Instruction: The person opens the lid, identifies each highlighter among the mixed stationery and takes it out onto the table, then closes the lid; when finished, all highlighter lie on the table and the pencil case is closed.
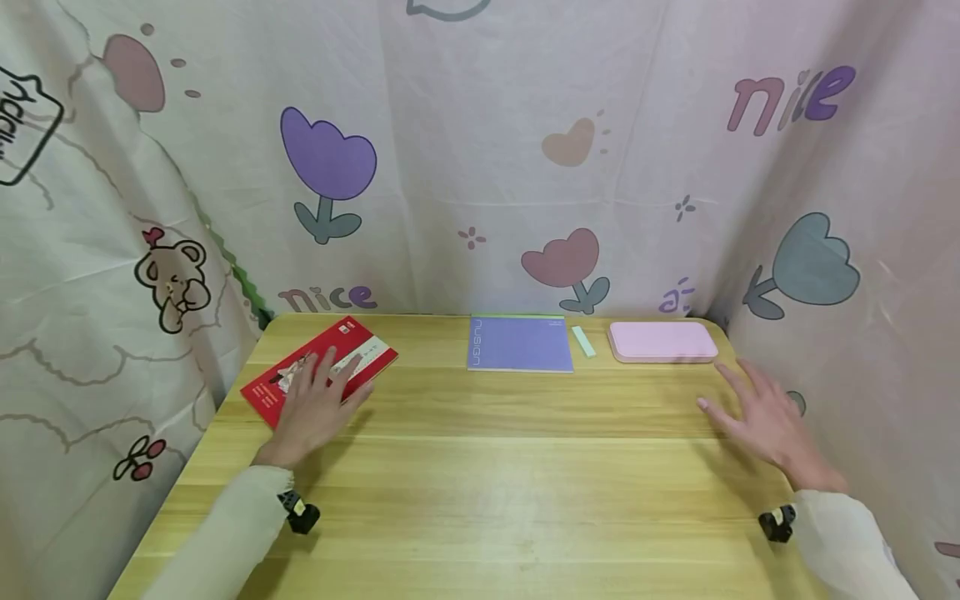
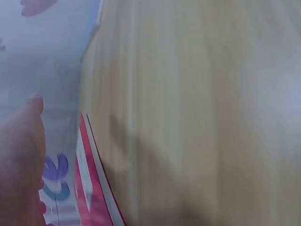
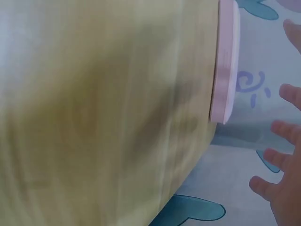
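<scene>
My left hand (image 1: 315, 417) hovers above a red booklet (image 1: 262, 400) at the table's left, fingers spread and holding nothing. In the left wrist view the hand (image 2: 21, 160) is apart from the booklet (image 2: 96, 188), whose edge shows below. On the right, my other hand (image 1: 765, 421) is raised near the table's right edge, fingers apart and nothing in them. Just beyond it lies a pink pencil case (image 1: 663, 342) with rounded corners. The right wrist view shows a gap between the right hand (image 3: 287, 155) and the case (image 3: 225, 66).
A purple notebook (image 1: 520, 343) lies at the back middle of the wooden table (image 1: 510, 492). Beside it is a small pale green strip (image 1: 582, 342). A patterned curtain (image 1: 450, 167) hangs behind the table and along both sides.
</scene>
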`<state>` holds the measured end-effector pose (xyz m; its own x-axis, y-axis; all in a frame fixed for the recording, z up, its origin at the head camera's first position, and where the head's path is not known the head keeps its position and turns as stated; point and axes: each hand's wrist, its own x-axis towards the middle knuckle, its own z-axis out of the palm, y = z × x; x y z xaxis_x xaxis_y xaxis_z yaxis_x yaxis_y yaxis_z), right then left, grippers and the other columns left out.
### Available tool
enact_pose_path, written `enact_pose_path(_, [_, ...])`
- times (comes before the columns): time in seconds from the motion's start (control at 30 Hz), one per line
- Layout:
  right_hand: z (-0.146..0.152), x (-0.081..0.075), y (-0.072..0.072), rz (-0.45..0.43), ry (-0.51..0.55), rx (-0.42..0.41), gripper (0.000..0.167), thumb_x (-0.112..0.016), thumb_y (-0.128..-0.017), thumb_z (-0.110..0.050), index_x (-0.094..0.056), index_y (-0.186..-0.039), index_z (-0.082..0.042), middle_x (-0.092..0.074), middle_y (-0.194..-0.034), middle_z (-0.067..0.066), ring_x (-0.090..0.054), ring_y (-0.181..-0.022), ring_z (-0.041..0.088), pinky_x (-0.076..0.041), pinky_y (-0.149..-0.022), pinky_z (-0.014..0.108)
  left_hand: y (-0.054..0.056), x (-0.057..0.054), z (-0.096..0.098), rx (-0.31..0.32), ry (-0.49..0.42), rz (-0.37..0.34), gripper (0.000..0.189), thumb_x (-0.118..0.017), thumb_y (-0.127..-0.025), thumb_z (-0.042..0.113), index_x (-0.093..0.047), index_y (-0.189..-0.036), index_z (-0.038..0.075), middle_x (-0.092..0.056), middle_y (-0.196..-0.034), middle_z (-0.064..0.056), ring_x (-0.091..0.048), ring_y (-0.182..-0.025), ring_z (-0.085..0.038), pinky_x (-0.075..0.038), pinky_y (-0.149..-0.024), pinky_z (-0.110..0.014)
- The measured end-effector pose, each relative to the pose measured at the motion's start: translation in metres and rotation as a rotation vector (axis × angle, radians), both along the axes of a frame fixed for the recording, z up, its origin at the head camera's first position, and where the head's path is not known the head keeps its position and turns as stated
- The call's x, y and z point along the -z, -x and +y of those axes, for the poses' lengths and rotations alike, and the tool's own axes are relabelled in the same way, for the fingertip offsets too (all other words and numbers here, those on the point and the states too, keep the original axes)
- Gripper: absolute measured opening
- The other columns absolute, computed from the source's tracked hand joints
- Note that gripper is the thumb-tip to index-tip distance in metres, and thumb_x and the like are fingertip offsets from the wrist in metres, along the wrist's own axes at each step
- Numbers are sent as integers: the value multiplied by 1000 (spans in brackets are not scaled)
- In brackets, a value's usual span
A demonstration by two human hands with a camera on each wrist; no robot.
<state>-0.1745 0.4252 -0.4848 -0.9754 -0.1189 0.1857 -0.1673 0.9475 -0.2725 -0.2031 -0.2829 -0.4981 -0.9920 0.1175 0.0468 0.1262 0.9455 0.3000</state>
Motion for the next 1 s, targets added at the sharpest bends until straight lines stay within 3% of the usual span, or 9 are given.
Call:
enact_pose_path(0.3, [12,-7,28,-14,17,-6,83,-63,-107,-53,-33,-170,-8,-27,-168,40,-31,-144,71,-26,-105,90,25,-5,57,115,-42,45,78,-49,-110,64,-34,-172,19,-17,-180,-24,-11,-165,-53,-13,-130,-76])
enact_pose_path(0.47, [18,-12,48,-1,49,-31,82,-64,-107,-50,-34,-169,-4,-27,-168,42,-30,-145,71,-24,-111,88,35,-7,90,150,-49,67,77,-51,-109,64,-36,-171,21,-24,-178,-22,-19,-164,-50,-21,-130,-72])
enact_pose_path(0.63, [20,-14,67,-32,63,-21,83,-59,-110,-51,-27,-172,-6,-20,-172,40,-24,-149,70,-20,-114,88,37,-12,120,169,-24,39,77,-49,-108,66,-35,-172,25,-23,-179,-19,-21,-164,-47,-27,-129,-71])
enact_pose_path(1.0, [15,-5,93,-123,141,-6,81,-52,-111,-55,-27,-171,-6,-15,-173,40,-14,-156,67,-15,-115,89,42,-19,178,256,-122,1,80,-46,-108,72,-28,-174,31,-13,-183,-10,-17,-167,-40,-29,-129,-68])
